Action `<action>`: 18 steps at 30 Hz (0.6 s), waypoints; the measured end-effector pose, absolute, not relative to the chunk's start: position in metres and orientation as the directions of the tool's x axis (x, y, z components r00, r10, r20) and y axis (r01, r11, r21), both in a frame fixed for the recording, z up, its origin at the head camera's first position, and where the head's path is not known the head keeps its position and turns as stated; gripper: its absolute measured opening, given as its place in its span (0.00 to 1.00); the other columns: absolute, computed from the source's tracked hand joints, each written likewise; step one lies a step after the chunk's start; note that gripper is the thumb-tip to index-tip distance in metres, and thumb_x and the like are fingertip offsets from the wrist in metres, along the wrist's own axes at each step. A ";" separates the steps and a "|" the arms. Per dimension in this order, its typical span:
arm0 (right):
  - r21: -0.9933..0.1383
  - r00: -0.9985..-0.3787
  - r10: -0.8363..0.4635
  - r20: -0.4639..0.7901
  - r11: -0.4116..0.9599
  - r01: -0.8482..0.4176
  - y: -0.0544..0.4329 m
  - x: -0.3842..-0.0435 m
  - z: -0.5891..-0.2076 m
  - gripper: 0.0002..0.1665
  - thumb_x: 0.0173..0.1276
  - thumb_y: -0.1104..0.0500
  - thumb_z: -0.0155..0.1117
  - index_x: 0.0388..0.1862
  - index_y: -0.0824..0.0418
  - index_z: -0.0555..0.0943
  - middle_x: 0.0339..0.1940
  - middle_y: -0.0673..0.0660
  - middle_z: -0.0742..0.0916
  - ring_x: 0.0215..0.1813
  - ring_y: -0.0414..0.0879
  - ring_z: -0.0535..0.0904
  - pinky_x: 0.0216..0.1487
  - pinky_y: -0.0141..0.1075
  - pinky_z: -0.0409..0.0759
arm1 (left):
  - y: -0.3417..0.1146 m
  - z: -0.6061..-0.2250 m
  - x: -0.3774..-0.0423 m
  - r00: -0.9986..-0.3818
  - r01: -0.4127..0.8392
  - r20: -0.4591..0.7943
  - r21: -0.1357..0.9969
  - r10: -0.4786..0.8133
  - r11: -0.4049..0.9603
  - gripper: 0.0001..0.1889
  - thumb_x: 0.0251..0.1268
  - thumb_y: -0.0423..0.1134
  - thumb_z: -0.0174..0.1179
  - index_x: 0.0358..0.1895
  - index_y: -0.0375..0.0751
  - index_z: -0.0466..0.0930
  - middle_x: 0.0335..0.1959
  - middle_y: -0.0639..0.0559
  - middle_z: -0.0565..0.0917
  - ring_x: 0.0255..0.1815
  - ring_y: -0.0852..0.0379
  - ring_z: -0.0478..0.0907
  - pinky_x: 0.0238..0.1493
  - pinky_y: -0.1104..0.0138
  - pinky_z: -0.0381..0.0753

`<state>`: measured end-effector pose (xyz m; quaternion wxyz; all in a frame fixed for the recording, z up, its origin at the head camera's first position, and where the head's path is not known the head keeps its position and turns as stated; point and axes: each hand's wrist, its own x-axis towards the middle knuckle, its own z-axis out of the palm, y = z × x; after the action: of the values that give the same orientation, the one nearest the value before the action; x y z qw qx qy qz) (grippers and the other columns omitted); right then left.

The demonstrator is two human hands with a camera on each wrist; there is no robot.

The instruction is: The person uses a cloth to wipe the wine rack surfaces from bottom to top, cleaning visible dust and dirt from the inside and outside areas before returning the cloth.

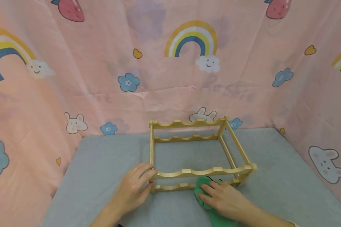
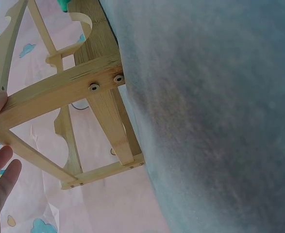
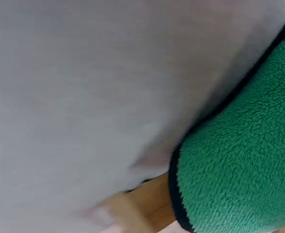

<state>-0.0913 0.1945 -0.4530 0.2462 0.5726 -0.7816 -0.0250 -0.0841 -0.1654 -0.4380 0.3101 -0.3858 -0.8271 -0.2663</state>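
A light wooden rack with scalloped rails stands on the grey-covered table. My left hand grips its front left corner, thumb low and fingers at the top rail. In the left wrist view, fingers lie on either side of a bar of the wooden frame, which has screw heads along it. My right hand holds a green cloth against the lower front rail, toward the right end. Up close in the right wrist view, the cloth is fluffy with a black edge, and its folds hide part of the rail.
The grey table cover extends on both sides of the rack. A pink curtain printed with rainbows, flowers and rabbits hangs behind the table and along both sides.
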 end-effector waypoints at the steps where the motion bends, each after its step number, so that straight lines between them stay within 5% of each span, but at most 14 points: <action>1: 0.314 -0.229 -0.900 0.370 0.353 -0.881 0.200 -0.091 -0.454 0.39 0.90 0.59 0.22 0.49 0.51 0.89 0.48 0.54 0.89 0.40 0.47 0.84 0.27 0.35 0.84 | -0.165 -0.438 -0.084 -0.503 0.806 0.723 0.195 0.473 0.559 0.29 0.42 0.23 0.77 0.53 0.41 0.84 0.54 0.48 0.84 0.55 0.48 0.82 0.58 0.56 0.84; 18: 0.236 -0.329 -0.815 0.477 0.479 -0.845 0.287 -0.090 -0.454 0.38 0.85 0.54 0.27 0.48 0.57 0.91 0.48 0.59 0.90 0.38 0.51 0.84 0.27 0.39 0.83 | -0.165 -0.437 -0.086 -0.503 0.809 0.722 0.198 0.476 0.554 0.27 0.43 0.23 0.76 0.52 0.40 0.84 0.53 0.48 0.84 0.55 0.47 0.83 0.58 0.54 0.85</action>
<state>-0.0901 0.2872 -0.4543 0.2754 0.5097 -0.8146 0.0274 -0.0857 -0.1654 -0.4375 0.3117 -0.3893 -0.8246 -0.2671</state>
